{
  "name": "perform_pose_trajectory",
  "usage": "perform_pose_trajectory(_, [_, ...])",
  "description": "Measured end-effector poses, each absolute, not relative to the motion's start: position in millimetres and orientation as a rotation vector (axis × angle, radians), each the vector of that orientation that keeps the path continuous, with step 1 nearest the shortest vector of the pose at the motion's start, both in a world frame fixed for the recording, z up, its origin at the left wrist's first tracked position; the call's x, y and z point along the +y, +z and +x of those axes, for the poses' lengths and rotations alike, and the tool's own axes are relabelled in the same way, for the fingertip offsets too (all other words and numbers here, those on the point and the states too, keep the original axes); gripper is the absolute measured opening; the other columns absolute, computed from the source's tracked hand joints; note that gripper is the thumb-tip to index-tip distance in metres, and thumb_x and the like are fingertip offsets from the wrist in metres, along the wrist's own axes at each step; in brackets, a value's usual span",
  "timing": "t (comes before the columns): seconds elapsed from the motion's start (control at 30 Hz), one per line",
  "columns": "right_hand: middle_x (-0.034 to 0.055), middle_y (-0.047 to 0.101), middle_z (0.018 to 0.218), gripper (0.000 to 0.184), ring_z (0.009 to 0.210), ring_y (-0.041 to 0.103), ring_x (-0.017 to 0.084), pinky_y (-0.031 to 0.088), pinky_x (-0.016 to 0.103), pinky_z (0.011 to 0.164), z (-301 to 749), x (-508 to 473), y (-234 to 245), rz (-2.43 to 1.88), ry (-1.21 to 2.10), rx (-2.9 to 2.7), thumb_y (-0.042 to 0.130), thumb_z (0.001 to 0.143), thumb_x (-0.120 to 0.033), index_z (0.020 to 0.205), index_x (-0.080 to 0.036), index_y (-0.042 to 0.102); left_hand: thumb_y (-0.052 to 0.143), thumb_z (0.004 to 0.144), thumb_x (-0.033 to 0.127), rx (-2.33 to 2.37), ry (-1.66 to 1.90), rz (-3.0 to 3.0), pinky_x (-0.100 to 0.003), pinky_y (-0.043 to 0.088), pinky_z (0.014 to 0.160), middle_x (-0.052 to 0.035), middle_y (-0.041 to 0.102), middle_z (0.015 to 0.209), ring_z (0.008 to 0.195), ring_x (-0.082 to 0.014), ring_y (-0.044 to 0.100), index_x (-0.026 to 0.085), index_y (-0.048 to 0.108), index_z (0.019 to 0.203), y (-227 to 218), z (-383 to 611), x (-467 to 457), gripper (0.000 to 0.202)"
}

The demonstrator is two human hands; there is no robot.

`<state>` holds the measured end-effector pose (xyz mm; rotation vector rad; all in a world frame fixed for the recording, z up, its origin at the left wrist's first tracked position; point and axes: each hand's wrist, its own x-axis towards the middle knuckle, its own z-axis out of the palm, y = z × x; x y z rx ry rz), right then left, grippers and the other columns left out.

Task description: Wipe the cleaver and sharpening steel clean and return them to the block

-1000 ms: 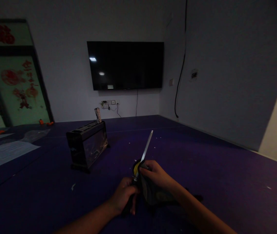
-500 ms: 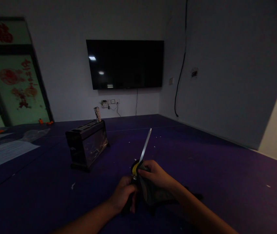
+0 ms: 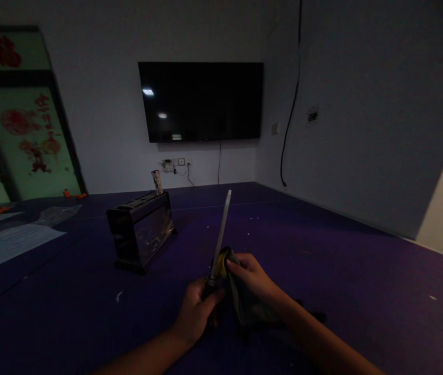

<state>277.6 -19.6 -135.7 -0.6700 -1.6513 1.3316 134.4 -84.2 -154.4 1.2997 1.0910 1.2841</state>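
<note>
My left hand point(image 3: 195, 311) is closed round the dark handle of a knife point(image 3: 220, 234), whose long thin blade points up and away from me. My right hand point(image 3: 250, 278) pinches a dark cloth with a yellow patch point(image 3: 240, 304) against the base of the blade. The cloth hangs down under my right wrist onto the purple surface point(image 3: 342, 271). A black knife block with a clear side point(image 3: 140, 230) stands a short way off to the left of the hands, one light handle point(image 3: 157, 182) sticking up from its far end.
Papers and a clear plastic bag point(image 3: 14, 237) lie at the far left. A dark television point(image 3: 201, 101) hangs on the back wall over a socket strip with cables. A black cable runs down the right wall. Small white scraps dot the surface.
The knife has turned more upright and risen, its tip now higher and further left. My right hand with the cloth has stayed at the blade's base. The block has not moved.
</note>
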Motion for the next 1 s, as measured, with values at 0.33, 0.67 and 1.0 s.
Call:
perform_pose_trajectory(0.33, [0.0038, 0.061, 0.077, 0.019, 0.076, 0.056, 0.017, 0.042, 0.028, 0.071, 269, -38, -122, -0.406, 1.205, -1.822, 0.055, 0.076, -0.031, 0.076, -0.017, 0.067, 0.056, 0.071, 0.033, 0.96, 1.402, 1.595, -0.024, 0.042, 0.064, -0.0033, 0.06, 0.069, 0.068, -0.0153, 0.051, 0.012, 0.06, 0.074, -149, 130, -90, 0.021])
perform_pose_trajectory(0.67, [0.005, 0.062, 0.087, 0.017, 0.083, 0.056, 0.019, 0.042, 0.032, 0.077, 270, -42, -117, -0.396, 0.992, -1.958, 0.052, 0.078, -0.026, 0.08, -0.018, 0.067, 0.055, 0.071, 0.031, 0.961, 1.446, 1.533, -0.025, 0.042, 0.065, -0.0045, 0.063, 0.076, 0.075, -0.0183, 0.054, 0.013, 0.062, 0.081, -150, 129, -88, 0.022])
perform_pose_trajectory(1.0, [0.0045, 0.061, 0.084, 0.017, 0.078, 0.056, 0.017, 0.043, 0.03, 0.073, 273, -44, -116, -0.419, 0.781, -2.046, 0.05, 0.079, -0.022, 0.073, -0.017, 0.065, 0.056, 0.07, 0.032, 1.008, 1.495, 1.481, -0.025, 0.043, 0.064, -0.0048, 0.064, 0.076, 0.078, -0.0206, 0.056, 0.013, 0.063, 0.085, -153, 129, -86, 0.026])
